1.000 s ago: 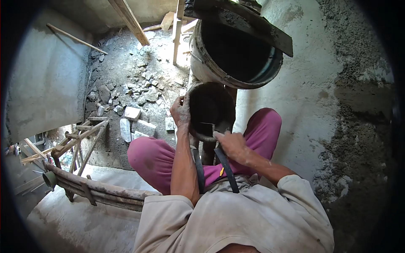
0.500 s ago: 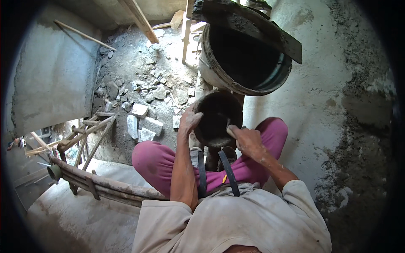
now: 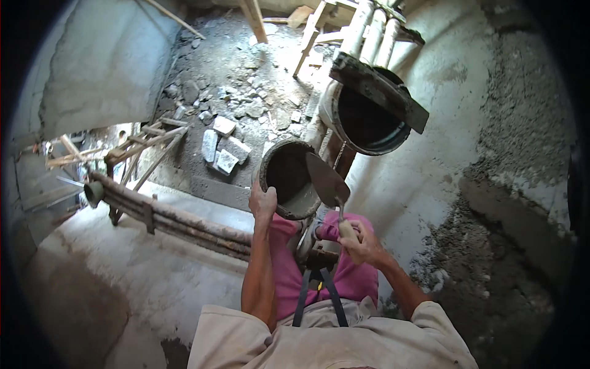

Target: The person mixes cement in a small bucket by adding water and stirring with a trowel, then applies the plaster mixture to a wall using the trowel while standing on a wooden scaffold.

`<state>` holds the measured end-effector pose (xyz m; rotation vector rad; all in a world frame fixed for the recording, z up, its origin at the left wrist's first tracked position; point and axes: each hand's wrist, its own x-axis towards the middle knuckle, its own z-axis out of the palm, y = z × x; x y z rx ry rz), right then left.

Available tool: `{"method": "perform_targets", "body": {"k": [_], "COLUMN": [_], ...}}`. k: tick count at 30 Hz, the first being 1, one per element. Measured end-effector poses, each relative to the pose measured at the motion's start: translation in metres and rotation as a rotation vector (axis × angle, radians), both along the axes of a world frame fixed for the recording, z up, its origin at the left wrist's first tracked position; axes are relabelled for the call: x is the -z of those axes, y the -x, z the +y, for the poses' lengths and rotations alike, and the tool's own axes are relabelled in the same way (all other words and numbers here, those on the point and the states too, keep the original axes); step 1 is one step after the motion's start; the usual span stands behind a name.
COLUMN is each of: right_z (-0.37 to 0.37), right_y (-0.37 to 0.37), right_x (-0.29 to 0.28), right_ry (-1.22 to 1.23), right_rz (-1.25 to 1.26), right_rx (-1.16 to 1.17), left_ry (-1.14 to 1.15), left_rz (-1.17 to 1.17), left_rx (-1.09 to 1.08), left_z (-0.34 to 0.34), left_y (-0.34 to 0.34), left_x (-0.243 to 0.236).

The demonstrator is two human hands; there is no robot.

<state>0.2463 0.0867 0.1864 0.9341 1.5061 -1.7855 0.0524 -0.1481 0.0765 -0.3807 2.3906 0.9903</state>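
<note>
trowel [image 3: 327,178] rose from small bucket [image 3: 302,206], right hand [image 3: 362,244] clenched round it, left hand [image 3: 263,202] clasping bucket: likely scooping, needing steadiness next.

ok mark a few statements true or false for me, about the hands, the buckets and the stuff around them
1. The right hand grips a trowel by its handle. True.
2. The left hand holds a hammer. False: it holds the smaller bucket at its rim.
3. A board lies across part of the larger bucket's mouth. True.
4. The trousers are green. False: they are pink.
5. Pale blocks lie on the ground left of both buckets. True.
</note>
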Motion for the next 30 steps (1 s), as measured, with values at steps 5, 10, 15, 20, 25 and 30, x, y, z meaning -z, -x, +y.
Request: {"method": "perform_targets", "body": {"k": [5,10,15,20,25,30], "right_z": [-0.021,-0.046,-0.050,-0.054,-0.075,-0.148], "right_y": [0.013,0.059,0.117,0.146,0.138,0.105], "right_x": [-0.114,-0.187,-0.215,-0.298,-0.325,-0.360], "right_ry": [-0.194,-0.178,-0.293,-0.301,-0.258,-0.104], "right_rz": [0.137,0.352,0.661,0.686,0.854,1.375], "right_rx": [-0.366,-0.452,-0.868,-1.240,-1.358,-1.525], "left_ry": [0.115,0.151,0.073,0.247,0.578,0.017], "left_rz": [0.059,0.219,0.397,0.594,0.755,0.800], "left_rx": [-0.107,-0.318,-0.663,-0.994,-1.019,-1.441], "left_z": [-0.063,-0.114,-0.133,-0.154,-0.163,-0.184], "left_y": [-0.030,-0.067,-0.097,-0.177,-0.251,-0.330], "left_x": [-0.134,-0.261,-0.376,-0.428,-0.457,-0.482]}}
